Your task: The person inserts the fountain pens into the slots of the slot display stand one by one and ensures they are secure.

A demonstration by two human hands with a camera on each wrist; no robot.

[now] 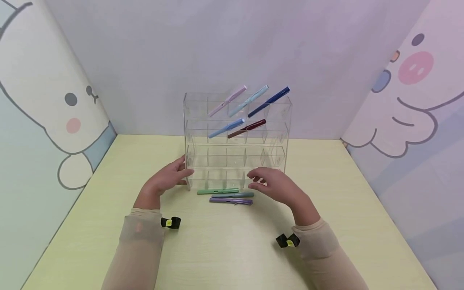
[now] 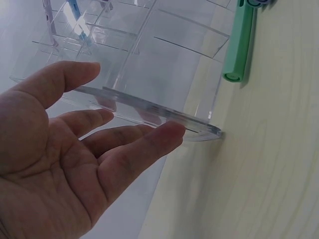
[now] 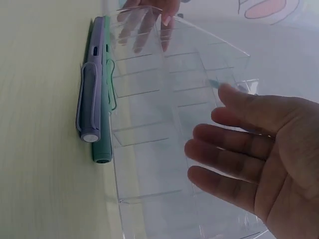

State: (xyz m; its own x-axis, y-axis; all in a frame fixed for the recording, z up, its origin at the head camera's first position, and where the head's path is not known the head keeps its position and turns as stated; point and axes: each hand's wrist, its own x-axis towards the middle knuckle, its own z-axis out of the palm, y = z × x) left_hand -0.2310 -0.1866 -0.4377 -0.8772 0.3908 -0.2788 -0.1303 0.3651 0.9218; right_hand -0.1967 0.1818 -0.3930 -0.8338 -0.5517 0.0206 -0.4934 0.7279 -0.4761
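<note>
From the head view, I see the clear rack (image 1: 235, 157) upright on the tabletop (image 1: 224, 249), with tiers of small compartments. My left grip (image 1: 168, 177) is at the rack's left side, thumb by the front edge, fingers reaching behind it. My right grip (image 1: 275, 183) is just in front of the rack's lower right part, fingers gently bent, thumb apart from them, holding nothing. In the rack's top tier lean a lilac pen (image 1: 228, 100), a pale blue pen (image 1: 249, 100) and a navy pen (image 1: 269, 102), upper ends to the right; in the tier below, a blue pen (image 1: 226, 128) and a dark red pen (image 1: 247, 128). On the tabletop before the rack lie a green pen (image 1: 217, 191), nearest it, then a grey-green pen (image 1: 233, 195) and a purple pen (image 1: 230, 200), farthest from it.

From my left wrist, my thumb and fingers stand apart, loosely extended on either side of the rack's side panel, fingertips at its outer face. The green pen's end lies just beside the rack's lower front edge.

From my right wrist, my fingers are spread a little and hold nothing, before the rack's compartments. The purple pen lies along the rack's foot. My left grip shows at the rack's far end, partly through the plastic.
</note>
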